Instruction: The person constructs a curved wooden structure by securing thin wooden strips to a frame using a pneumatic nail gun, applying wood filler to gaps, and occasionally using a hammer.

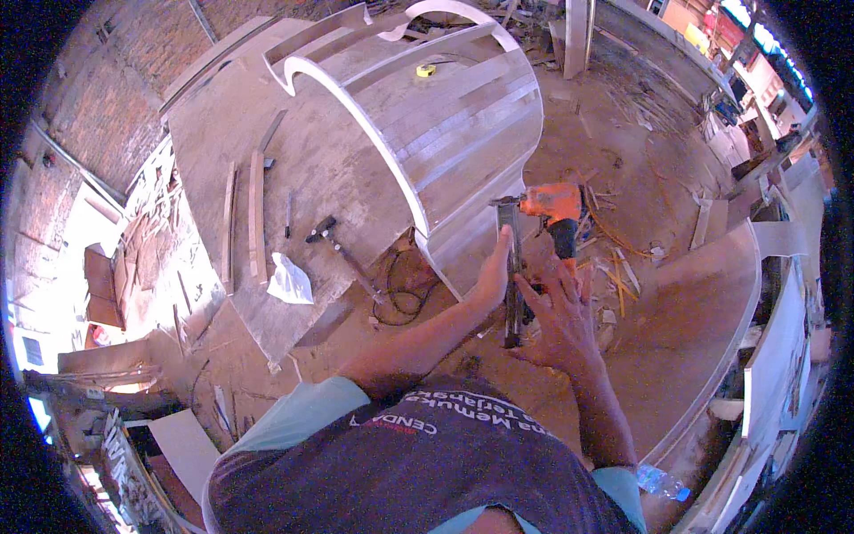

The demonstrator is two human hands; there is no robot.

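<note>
In front of me is an orange and black nail gun [551,203], its long dark magazine [513,303] pointing down toward my body. My left hand [492,274] presses along the left side of the magazine, gripping it. From the other side, my right hand [562,313] holds the lower part of the tool, its fingers bent at the magazine and below the handle; some fingertips are hidden. Just beyond the gun stands a curved wooden frame [463,116] with pale edges and slats across it. A yellow tape measure [426,70] rests on its slats.
A hammer [342,253], wood strips [257,214] and a white plastic bag [289,280] lie on the board [205,151] at left. A black cable [400,307] coils beside its edge. Right are a curved panel [703,294], wood scraps [623,276] and a plastic bottle [663,483].
</note>
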